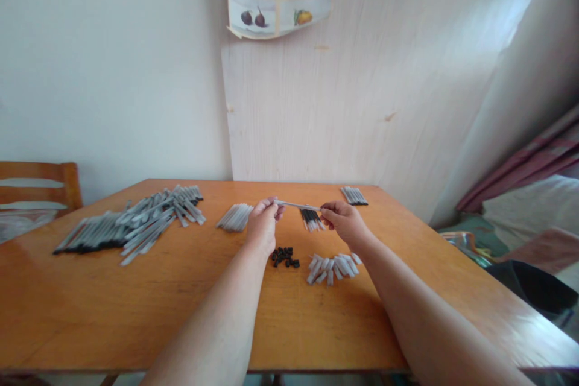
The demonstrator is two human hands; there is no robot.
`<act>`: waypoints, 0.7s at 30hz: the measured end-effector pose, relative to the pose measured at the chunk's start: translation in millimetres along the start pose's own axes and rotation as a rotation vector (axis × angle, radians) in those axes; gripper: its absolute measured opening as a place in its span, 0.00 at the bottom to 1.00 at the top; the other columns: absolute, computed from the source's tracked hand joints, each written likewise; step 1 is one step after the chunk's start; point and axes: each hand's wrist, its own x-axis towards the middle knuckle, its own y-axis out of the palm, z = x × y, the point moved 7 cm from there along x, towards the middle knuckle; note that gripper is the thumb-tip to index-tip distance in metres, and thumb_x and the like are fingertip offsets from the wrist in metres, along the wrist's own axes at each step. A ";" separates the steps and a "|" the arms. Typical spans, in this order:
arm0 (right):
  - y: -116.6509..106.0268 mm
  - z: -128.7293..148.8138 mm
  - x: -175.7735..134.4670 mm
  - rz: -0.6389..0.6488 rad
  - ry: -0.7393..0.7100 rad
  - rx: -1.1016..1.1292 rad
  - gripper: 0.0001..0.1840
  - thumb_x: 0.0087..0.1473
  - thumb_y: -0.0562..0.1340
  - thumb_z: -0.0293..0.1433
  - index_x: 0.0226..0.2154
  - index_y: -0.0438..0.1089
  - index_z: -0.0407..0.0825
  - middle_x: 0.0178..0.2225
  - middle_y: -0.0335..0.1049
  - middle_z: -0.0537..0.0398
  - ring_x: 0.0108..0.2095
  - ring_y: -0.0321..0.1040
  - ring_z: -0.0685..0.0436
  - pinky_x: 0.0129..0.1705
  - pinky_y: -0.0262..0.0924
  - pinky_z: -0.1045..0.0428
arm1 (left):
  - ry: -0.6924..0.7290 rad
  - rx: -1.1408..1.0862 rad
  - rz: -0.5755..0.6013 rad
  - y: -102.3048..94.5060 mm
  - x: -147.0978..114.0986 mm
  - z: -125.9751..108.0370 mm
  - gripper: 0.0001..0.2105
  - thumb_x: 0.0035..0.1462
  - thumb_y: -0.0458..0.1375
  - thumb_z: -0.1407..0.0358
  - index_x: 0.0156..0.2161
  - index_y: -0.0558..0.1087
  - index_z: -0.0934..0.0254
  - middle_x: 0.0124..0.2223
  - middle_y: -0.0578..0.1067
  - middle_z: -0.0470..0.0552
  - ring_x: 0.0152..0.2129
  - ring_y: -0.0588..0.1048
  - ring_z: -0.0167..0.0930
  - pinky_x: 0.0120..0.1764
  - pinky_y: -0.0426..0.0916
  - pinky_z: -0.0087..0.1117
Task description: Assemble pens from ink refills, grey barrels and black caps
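A thin whitish tube (298,205) is stretched almost level above the table between my hands. My left hand (265,217) pinches its left end, and my right hand (340,217) grips the right end between thumb and fingers. Just beyond and below the tube lie dark sticks with pale tips (311,218). Several small black caps (284,257) are scattered nearer to me, below my left hand. Short translucent sleeves (332,268) lie in a loose heap beside my right forearm. To the left of my left hand rests a row of pale tubes (234,218).
A large pile of pale tubes with black ends (154,211) covers the table's left side. A smaller row of similar tubes (354,195) lies at the back right. The wooden table (113,307) meets the wall behind; a wooden chair (40,187) stands left, and a dark bag (534,289) right.
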 end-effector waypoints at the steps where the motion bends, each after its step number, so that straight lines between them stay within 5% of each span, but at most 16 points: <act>1: 0.2 -0.9 0.5 0.004 -0.002 -0.008 0.12 0.46 0.60 0.37 0.32 0.68 0.45 0.21 0.66 0.59 0.20 0.58 0.53 0.23 0.53 0.55 | 0.004 0.007 -0.002 0.1 0.0 -0.6 0.11 0.46 0.59 0.71 0.38 0.70 0.67 0.32 0.76 0.50 0.28 0.76 0.25 0.32 0.65 0.25; 21: -6.6 -9.0 7.0 0.007 -0.119 -0.431 0.09 0.47 0.60 0.36 0.30 0.71 0.48 0.21 0.68 0.58 0.22 0.60 0.50 0.25 0.51 0.55 | -0.023 0.117 -0.069 -9.2 2.8 3.5 0.14 0.47 0.60 0.64 0.40 0.69 0.66 0.32 0.77 0.51 0.27 0.76 0.27 0.29 0.65 0.26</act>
